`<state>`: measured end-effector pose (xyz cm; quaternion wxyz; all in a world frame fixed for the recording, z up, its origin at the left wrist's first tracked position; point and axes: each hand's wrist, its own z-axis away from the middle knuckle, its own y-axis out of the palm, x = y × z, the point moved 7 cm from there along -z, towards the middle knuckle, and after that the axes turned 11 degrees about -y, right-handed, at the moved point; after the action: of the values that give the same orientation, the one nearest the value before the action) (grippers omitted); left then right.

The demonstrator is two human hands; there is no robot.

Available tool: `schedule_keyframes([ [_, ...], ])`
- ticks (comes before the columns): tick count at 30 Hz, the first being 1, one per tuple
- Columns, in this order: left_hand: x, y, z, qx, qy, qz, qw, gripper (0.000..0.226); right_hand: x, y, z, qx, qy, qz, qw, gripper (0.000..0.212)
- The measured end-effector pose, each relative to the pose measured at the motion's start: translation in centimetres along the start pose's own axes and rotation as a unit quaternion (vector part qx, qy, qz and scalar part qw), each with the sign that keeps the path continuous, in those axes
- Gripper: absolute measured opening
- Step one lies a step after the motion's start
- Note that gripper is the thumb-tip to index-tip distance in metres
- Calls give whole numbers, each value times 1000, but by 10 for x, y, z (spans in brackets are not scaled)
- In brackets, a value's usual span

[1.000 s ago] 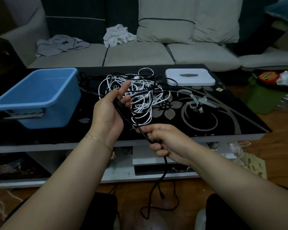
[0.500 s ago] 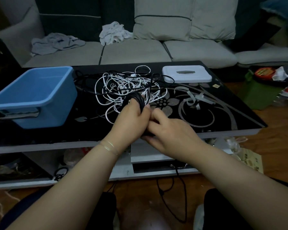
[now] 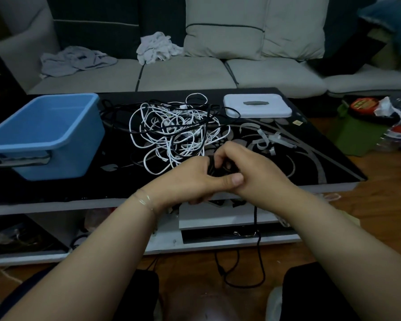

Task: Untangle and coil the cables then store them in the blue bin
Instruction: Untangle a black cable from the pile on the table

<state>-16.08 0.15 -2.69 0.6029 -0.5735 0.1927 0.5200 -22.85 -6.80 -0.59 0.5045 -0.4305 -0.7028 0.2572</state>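
Note:
Above the front edge of the black glass table point(image 3: 310, 163), my left hand point(image 3: 195, 179) and my right hand point(image 3: 252, 167) meet around a small coil of black cable point(image 3: 214, 166). Both hands curl their fingers round it. The cable's loose tail point(image 3: 259, 251) hangs from under my right hand down to the floor. Behind the hands lies a tangle of white and black cables point(image 3: 174, 130) on the table. The blue bin point(image 3: 44, 133) stands at the table's left with nothing visible inside it.
A white lidded box point(image 3: 257, 108) sits at the back right of the table. A grey sofa point(image 3: 185, 75) with crumpled cloths runs behind. A green container point(image 3: 354, 135) with clutter stands on the floor to the right. Shelves lie below the tabletop.
My hands came together from apart and wound the black cable into a coil. They have shifted slightly right, and the tail hanging to the floor has grown shorter.

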Motion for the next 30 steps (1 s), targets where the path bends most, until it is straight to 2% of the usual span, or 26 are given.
schedule_keyframes([
  [2, 2, -1, -3, 6, 7, -8, 1000, 48, -6, 2, 0, 4, 32, -185, 982, 26],
  [4, 3, 1, -3, 11, 14, -15, 1000, 49, -9, 0, 0, 13, 43, -253, 966, 24],
  [6, 4, 1, -5, -7, 14, -43, 999, 38, -13, -1, 1, 21, 59, -209, 976, 21],
  [8, 8, -4, -10, -52, 8, -75, 996, 22, -17, -8, 1, 6, 64, -62, 996, 13],
  [10, 9, -10, -10, -89, 7, -121, 989, 10, -17, -17, 0, -10, 60, 105, 993, 17],
  [11, 10, -14, -10, -104, 6, -147, 984, 7, -18, -22, -1, -24, 61, 150, 987, 22],
  [12, 12, -19, -10, -119, 0, -171, 978, 8, -20, -28, -2, -36, 69, 162, 984, 25],
  [14, 11, -32, -7, -147, -6, -181, 972, 14, -32, -36, 0, -36, 100, 105, 989, 33],
  [16, 7, -39, -1, -145, 12, -135, 980, 11, -42, -31, 3, -18, 119, -9, 993, 44],
  [18, 5, -33, 3, -85, 10, -47, 995, 10, -45, -27, 5, -39, 125, -91, 987, 49],
  [20, 7, -24, 6, -19, -17, 49, 998, 17, -47, -25, 6, -60, 120, -50, 990, 48],
  [22, 8, -18, 7, 15, -26, 118, 993, 23, -39, -19, 6, -59, 91, 22, 994, 34],
  [23, 7, -17, 8, 25, -23, 144, 989, 24, -34, -13, 5, -61, 72, 3, 996, 24],
  [25, 4, -17, 8, 33, -8, 176, 984, 24, -24, -1, 4, -80, 46, -104, 990, 10],
  [27, 3, -19, 8, 30, 1, 193, 981, 34, -21, 4, 2, -105, 50, -213, 970, 5],
  [28, 3, -19, 8, 27, 2, 197, 980, 38, -20, 3, 0, -117, 55, -239, 962, 6],
  [30, 3, -18, 9, 32, 9, 209, 977, 32, -20, 0, -2, -129, 64, -246, 959, 12],
])
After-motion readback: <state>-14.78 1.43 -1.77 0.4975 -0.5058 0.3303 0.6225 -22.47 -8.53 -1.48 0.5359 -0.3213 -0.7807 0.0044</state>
